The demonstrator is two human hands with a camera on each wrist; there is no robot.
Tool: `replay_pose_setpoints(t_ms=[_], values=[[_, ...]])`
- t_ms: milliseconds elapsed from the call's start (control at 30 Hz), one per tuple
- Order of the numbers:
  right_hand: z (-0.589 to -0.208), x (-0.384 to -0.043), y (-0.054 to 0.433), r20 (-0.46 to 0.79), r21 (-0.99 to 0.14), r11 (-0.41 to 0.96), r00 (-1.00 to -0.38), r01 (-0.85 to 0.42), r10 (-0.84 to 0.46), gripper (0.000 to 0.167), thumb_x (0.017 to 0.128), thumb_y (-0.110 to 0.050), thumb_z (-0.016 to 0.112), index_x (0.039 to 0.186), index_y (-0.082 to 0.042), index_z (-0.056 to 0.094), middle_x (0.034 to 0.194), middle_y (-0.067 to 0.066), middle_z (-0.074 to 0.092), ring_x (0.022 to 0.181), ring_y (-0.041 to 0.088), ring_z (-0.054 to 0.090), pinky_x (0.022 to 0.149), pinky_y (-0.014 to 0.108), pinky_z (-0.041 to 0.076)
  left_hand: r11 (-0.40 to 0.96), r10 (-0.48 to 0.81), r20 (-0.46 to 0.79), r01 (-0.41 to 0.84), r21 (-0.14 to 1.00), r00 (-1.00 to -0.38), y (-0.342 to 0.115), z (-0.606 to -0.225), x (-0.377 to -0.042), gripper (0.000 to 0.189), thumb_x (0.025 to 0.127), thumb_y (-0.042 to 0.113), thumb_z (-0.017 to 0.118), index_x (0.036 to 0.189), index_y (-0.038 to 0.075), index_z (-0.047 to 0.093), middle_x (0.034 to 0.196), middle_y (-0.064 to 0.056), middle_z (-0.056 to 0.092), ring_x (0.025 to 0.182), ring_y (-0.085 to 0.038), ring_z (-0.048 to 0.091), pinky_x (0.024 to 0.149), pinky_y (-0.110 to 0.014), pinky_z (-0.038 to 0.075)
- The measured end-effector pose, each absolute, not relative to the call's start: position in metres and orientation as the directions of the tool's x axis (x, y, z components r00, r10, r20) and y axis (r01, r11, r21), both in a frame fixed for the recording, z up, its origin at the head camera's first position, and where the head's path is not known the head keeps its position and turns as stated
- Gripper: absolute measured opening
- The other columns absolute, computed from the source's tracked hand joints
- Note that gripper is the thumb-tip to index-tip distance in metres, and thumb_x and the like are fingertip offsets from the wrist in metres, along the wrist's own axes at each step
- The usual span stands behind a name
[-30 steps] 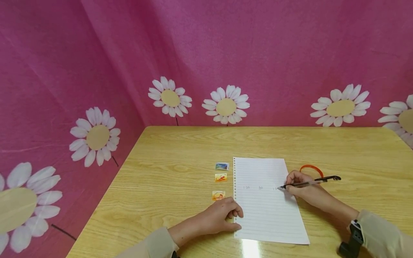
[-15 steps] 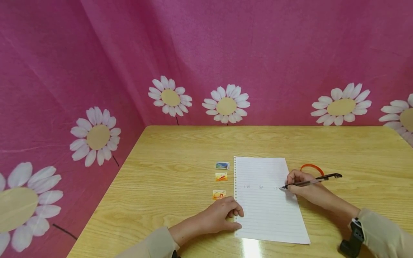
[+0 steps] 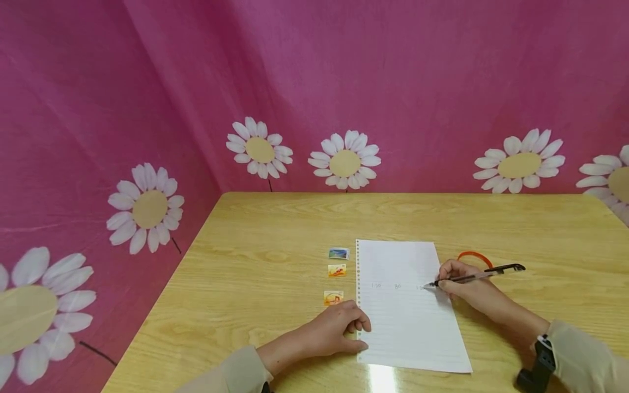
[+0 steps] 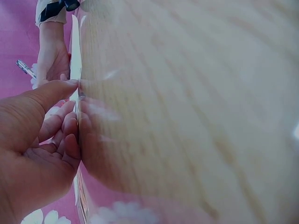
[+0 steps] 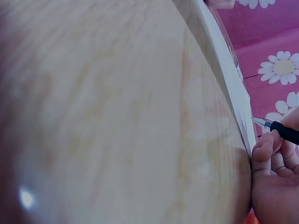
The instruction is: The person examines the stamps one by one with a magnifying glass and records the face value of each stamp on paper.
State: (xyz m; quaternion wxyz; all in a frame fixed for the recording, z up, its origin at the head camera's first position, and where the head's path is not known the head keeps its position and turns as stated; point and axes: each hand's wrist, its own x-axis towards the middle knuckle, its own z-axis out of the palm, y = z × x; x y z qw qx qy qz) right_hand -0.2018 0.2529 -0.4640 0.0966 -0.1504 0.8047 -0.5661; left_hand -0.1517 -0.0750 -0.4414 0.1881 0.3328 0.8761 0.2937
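Note:
A sheet of lined loose-leaf paper (image 3: 408,327) lies on the table with punched holes down its left edge. Small handwritten numbers run across it, among them 120 and 80. My right hand (image 3: 472,286) grips a pen (image 3: 467,278) with a black cap end, its tip at the third number. In the right wrist view the pen's black grip (image 5: 285,133) sits between thumb and fingers. My left hand (image 3: 334,330) rests on the sheet's lower left edge, fingers loosely bent, holding nothing. The left wrist view shows thumb and fingertips against the sheet's edge.
Left of the paper, three small stamps lie in a column: a blue one (image 3: 339,253), a yellow one (image 3: 337,271) and an orange one (image 3: 333,297). A red-orange ring-like band (image 3: 475,254) lies behind my right hand. A pink flowered curtain (image 3: 417,82) borders the wooden table (image 3: 255,262).
The pen has tilted slightly and its rear end has shifted a little to the right, while its tip stays near the third number. My left hand and the stamps keep their places.

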Motion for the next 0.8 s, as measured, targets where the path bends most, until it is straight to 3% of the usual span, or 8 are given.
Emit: replay_pose_setpoints(t_ms=[267, 533, 800], values=[[-0.466, -0.202, 0.254, -0.006, -0.945, 0.309, -0.938, -0.109, -0.347, 0.016, 0.093, -0.006, 0.062, 0.099, 0.006, 0.052, 0.082, -0.01, 0.058, 0.068, 0.003, 0.053, 0.059, 0.022, 0.046, 0.596, 0.698, -0.132, 0.469, 0.651, -0.703, -0.076, -0.443, -0.152, 0.018, 0.087, 0.019, 0.074, 0.102, 0.014, 0.065, 0.091, 0.007, 0.052, 0.079, 0.005, 0.042, 0.075, -0.009, 0.041], [-0.463, -0.2, 0.253, 0.031, -0.948, 0.283, -0.927, -0.145, -0.373, 0.013, 0.092, -0.002, 0.06, 0.101, 0.003, 0.052, 0.092, -0.01, 0.059, 0.08, 0.002, 0.053, 0.068, 0.02, 0.044, 0.591, 0.7, -0.126, 0.471, 0.655, -0.703, -0.077, -0.445, -0.151, 0.018, 0.087, 0.02, 0.075, 0.101, 0.015, 0.065, 0.09, 0.008, 0.052, 0.079, 0.005, 0.042, 0.075, -0.009, 0.041], [-0.449, -0.199, 0.252, 0.098, -0.96, 0.204, -0.911, -0.192, -0.4, 0.011, 0.09, 0.003, 0.058, 0.098, -0.002, 0.053, 0.09, -0.011, 0.058, 0.076, 0.002, 0.051, 0.063, 0.02, 0.043, 0.571, 0.709, -0.108, 0.477, 0.668, -0.696, -0.077, -0.446, -0.152, 0.018, 0.087, 0.02, 0.074, 0.102, 0.014, 0.065, 0.092, 0.006, 0.053, 0.081, 0.005, 0.043, 0.076, -0.009, 0.041]])
